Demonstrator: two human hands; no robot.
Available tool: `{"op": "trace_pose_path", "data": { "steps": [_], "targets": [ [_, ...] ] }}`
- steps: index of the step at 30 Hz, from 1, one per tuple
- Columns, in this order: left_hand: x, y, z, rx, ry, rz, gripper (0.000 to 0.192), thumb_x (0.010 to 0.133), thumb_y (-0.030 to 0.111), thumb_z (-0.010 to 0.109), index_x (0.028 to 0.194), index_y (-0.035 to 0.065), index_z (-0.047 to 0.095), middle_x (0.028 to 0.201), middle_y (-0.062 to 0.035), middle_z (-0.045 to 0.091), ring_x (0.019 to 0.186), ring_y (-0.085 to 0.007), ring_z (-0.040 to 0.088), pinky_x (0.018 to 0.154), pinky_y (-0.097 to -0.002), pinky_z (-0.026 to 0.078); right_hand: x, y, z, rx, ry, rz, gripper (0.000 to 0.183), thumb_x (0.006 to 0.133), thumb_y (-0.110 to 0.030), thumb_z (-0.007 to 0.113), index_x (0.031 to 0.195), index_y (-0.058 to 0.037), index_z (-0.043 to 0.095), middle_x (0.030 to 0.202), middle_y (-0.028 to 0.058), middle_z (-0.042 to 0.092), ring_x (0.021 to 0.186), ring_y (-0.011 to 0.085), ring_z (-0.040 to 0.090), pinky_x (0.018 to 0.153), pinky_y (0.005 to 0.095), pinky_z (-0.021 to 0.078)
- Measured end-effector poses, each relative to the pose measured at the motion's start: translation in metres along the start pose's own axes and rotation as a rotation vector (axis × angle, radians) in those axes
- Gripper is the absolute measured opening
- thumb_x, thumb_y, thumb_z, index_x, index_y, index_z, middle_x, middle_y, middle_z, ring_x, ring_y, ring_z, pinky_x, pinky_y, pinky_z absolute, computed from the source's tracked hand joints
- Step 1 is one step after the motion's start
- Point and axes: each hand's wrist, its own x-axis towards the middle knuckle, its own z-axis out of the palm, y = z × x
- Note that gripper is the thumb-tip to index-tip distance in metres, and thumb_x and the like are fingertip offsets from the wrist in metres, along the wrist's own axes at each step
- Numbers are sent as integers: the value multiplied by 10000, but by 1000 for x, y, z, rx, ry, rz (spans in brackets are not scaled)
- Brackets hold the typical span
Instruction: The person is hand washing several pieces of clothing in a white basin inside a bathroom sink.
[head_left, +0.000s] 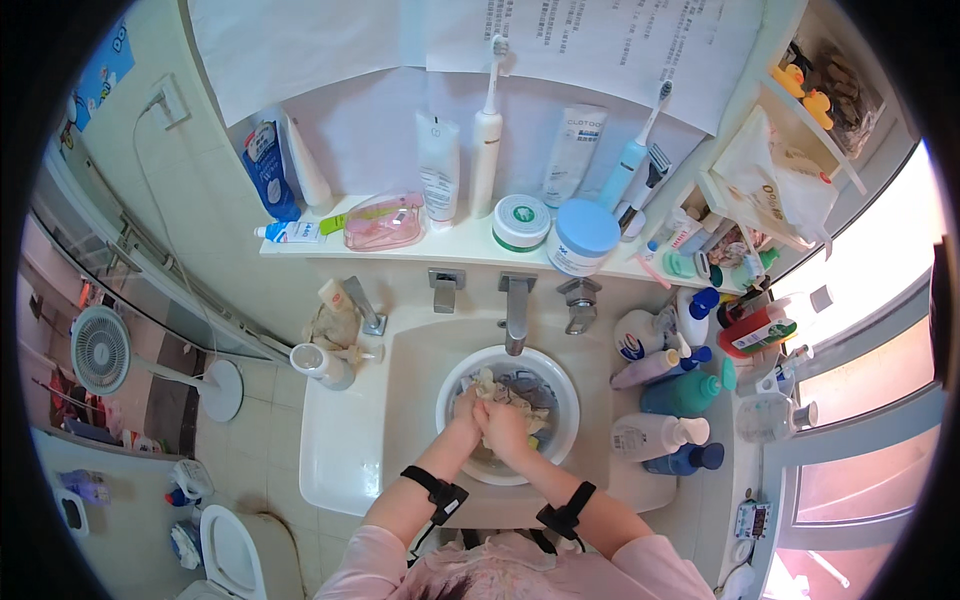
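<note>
Both hands are together inside a white round basin (568, 435), low over wet cloth. My left hand (466, 411) and my right hand (501, 424) have curled fingers and touch each other. Both grip a cream cloth (487, 386), which bunches out just beyond the fingers. Grey-blue cloth (534, 390) lies in the basin to the right of it. The basin stands in a ceramic washbasin (411, 390), under the metal faucet (517, 311). My fingertips and the cloth beneath them are hidden.
Several pump bottles (649, 436) line the washbasin's right side. At the left stand a white bottle (322, 366) and a soap net (334, 326). A shelf (457, 244) behind the faucet holds jars, tubes and electric toothbrushes. On the floor are a fan (101, 349) and a toilet (234, 544).
</note>
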Motion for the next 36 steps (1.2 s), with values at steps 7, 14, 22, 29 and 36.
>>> {"op": "trace_pose_path", "data": {
  "steps": [7, 14, 22, 29, 36],
  "targets": [
    [2, -21, 39, 41, 228, 6, 392, 792, 387, 476, 848, 5, 545, 878, -115, 549, 757, -196, 535, 596, -340, 438, 37, 28, -5, -121, 46, 56, 382, 821, -297, 392, 680, 6, 577, 627, 208, 547, 621, 363, 546, 584, 442, 422],
    [-17, -15, 41, 43, 35, 34, 405, 844, 373, 388, 971, 9, 511, 961, -114, 541, 846, -225, 524, 711, -352, 420, 25, 15, -15, -28, 137, 47, 344, 821, -284, 413, 692, -8, 573, 656, 218, 539, 631, 370, 536, 585, 427, 419],
    [69, -32, -42, 244, -355, 192, 404, 835, 372, 405, 1033, 29, 488, 1057, -86, 509, 973, -226, 464, 839, -339, 345, -13, -30, -11, 3, 54, -41, 322, 819, -280, 420, 700, -22, 574, 650, 208, 540, 634, 364, 541, 592, 425, 419],
    [-54, -3, 67, 221, 127, 178, 395, 846, 343, 381, 1032, 11, 487, 956, -134, 544, 851, -249, 524, 730, -360, 420, 28, 13, -20, 82, 151, 56, 328, 839, -275, 388, 750, -23, 578, 683, 199, 559, 681, 376, 540, 606, 425, 419],
    [-28, -10, 30, 577, 239, 413, 370, 838, 292, 415, 847, -43, 572, 783, -139, 580, 705, -212, 550, 612, -328, 424, 12, -1, -11, 157, 67, -12, 296, 839, -244, 390, 772, -21, 574, 689, 218, 548, 662, 365, 547, 596, 407, 419]
  ]
}}
